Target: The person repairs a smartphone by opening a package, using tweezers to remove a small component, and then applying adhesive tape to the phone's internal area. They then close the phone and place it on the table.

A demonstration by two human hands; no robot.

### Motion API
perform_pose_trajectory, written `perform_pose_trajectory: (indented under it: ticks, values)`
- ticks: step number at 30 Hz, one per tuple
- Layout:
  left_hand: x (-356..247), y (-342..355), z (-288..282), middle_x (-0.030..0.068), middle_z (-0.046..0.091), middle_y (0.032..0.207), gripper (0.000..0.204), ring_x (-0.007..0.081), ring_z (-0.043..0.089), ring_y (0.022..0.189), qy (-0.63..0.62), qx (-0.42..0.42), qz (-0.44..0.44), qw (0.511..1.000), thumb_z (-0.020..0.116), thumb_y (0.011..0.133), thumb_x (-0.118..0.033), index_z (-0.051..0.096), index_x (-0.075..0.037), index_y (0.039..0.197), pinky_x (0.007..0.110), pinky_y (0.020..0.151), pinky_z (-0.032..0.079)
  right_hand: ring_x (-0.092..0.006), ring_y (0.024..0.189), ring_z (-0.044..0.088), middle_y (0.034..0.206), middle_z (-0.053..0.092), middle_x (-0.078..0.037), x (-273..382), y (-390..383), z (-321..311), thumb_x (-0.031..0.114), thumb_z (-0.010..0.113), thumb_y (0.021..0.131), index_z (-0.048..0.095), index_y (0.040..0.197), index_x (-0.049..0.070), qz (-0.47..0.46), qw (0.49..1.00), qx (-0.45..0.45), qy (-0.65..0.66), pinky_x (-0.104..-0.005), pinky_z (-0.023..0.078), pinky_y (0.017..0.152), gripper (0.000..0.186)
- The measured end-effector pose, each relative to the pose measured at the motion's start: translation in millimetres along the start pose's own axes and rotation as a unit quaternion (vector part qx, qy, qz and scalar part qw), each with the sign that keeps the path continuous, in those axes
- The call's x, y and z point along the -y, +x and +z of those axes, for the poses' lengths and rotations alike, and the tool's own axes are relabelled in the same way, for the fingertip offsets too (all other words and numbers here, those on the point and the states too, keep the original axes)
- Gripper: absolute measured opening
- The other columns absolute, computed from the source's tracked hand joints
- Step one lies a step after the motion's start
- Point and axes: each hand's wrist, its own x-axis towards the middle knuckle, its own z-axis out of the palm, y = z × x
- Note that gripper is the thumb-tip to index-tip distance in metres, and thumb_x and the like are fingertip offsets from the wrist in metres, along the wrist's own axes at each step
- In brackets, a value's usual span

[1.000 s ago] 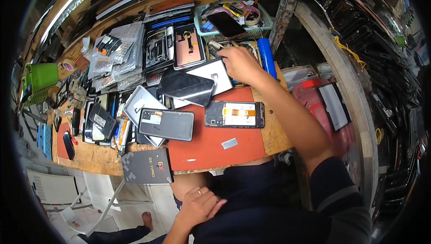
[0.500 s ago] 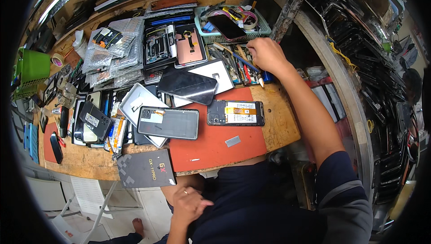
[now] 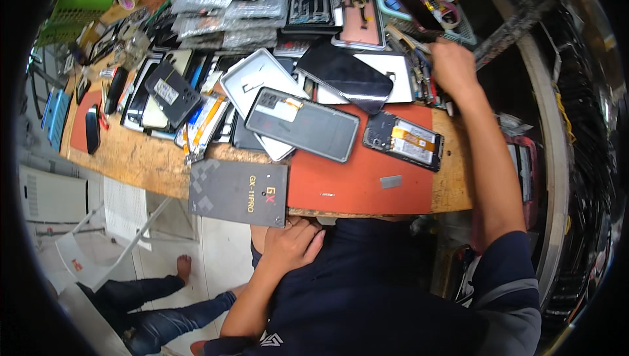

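Note:
My right hand [image 3: 454, 64] reaches into a row of hand tools [image 3: 417, 48] beside the blue-green basket, fingers closed, their grip hidden. Below it an opened phone [image 3: 403, 147] with an orange flex cable lies on the red mat [image 3: 341, 189] near a small grey piece [image 3: 391, 181]. A grey back cover [image 3: 301, 123] and a black phone [image 3: 344, 74] rest on white trays [image 3: 242, 80]. My left hand [image 3: 295, 244] lies in my lap with curled fingers, just under a dark box [image 3: 238, 192] at the bench edge; what it holds, if anything, is hidden.
The wooden bench [image 3: 118, 166] carries bubble-wrapped stacks [image 3: 232, 5], phone parts, a green basket [image 3: 85, 2] and a blue-green basket [image 3: 462, 31]. A wooden post [image 3: 514, 25] and dark racks stand at the right. Another person's legs [image 3: 157, 323] and a white chair [image 3: 82, 257] are at lower left.
My right hand has moved rightward along the tool row. My left hand has risen toward the bench edge. The bench sits higher in the view, and more of the other person's legs shows.

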Motion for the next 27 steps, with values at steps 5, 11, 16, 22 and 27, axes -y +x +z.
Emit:
perform_pose_trajectory:
  ticks: [5, 11, 16, 22, 27]
  values:
    - [-28.5, -1.5, -19.6, 0.0007, 0.069, 0.086, 0.015, 0.0187, 0.065, 0.075, -0.003, -0.051, 0.033, 0.998, 0.085, 0.085, -0.011, 0.079, -0.011, 0.099, 0.034, 0.061, 0.051, -0.0424, 0.105, 0.075, 0.103, 0.075, -0.02, 3.2, -47.6, -72.1, 0.0, 0.07, 0.088, 0.076, 0.095, 0.001, 0.012, 0.999, 0.026, -0.024, -0.0551, 0.06, 0.088, 0.009]
    - [-58.2, 69.3, -88.5, 0.003, 0.073, 0.094, 0.029, 0.0261, 0.064, 0.087, 0.088, -0.061, -0.069, 0.992, 0.086, 0.08, -0.004, 0.08, -0.01, 0.108, 0.041, 0.079, 0.044, -0.0098, 0.086, 0.06, 0.091, 0.068, -0.004, -9.3, -154.2, -97.3, 0.001, 0.071, 0.104, 0.076, 0.114, -0.005, 0.14, 0.863, -0.083, 0.479, -0.0266, 0.047, 0.079, 0.013]
    - [-42.5, 95.9, -71.4, -0.0004, 0.069, 0.098, 0.024, 0.0254, 0.062, 0.101, 0.149, 0.01, -0.07, 0.986, 0.081, 0.085, -0.011, 0.081, -0.015, 0.108, 0.043, 0.086, 0.04, -0.0128, 0.086, 0.07, 0.1, 0.075, -0.011, 71.2, -204.1, -80.3, -0.001, 0.067, 0.108, 0.061, 0.129, -0.002, 0.153, 0.665, -0.121, 0.721, -0.0283, 0.057, 0.081, 0.021]
    - [-45.2, 92.9, -62.2, 0.0038, 0.064, 0.099, 0.024, 0.0285, 0.061, 0.101, 0.24, 0.064, -0.053, 0.967, 0.074, 0.088, -0.019, 0.075, -0.011, 0.11, 0.044, 0.086, 0.041, -0.0153, 0.082, 0.07, 0.1, 0.074, -0.01, 123.9, -190.1, -77.8, 0.001, 0.074, 0.105, 0.066, 0.122, -0.001, 0.106, 0.642, -0.02, 0.759, -0.0282, 0.059, 0.081, 0.019]
    - [-60.0, 71.5, -89.7, 0.0091, 0.069, 0.106, 0.021, 0.0301, 0.066, 0.105, 0.016, -0.002, -0.086, 0.996, 0.08, 0.087, -0.003, 0.071, -0.007, 0.105, 0.042, 0.088, 0.05, -0.0134, 0.075, 0.062, 0.095, 0.07, -0.008, 142.8, -175.3, -95.9, 0.001, 0.083, 0.098, 0.077, 0.112, -0.002, -0.017, 0.75, -0.013, 0.661, -0.0299, 0.051, 0.068, 0.015]
